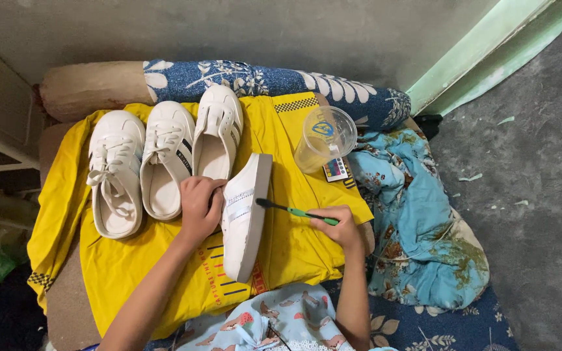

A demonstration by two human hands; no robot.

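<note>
Here, a person's left hand (200, 207) has its grip clamped on a white slip-on sneaker (245, 218) tipped on its side on a yellow cloth (287, 250). The right hand (345, 227), grip closed on a green toothbrush (294, 211), points its bristles at the sole. Beyond stand 3 more white sneakers (164, 159) and a clear plastic cup (324, 138).

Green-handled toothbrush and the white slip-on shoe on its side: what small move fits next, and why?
Probably draw the green-handled toothbrush leftward so its dark bristle end rubs the white slip-on shoe. The right hand holds the brush's handle with the head right at the shoe's side, and the left hand grips the shoe's opening, propping it on the yellow cloth.
</note>
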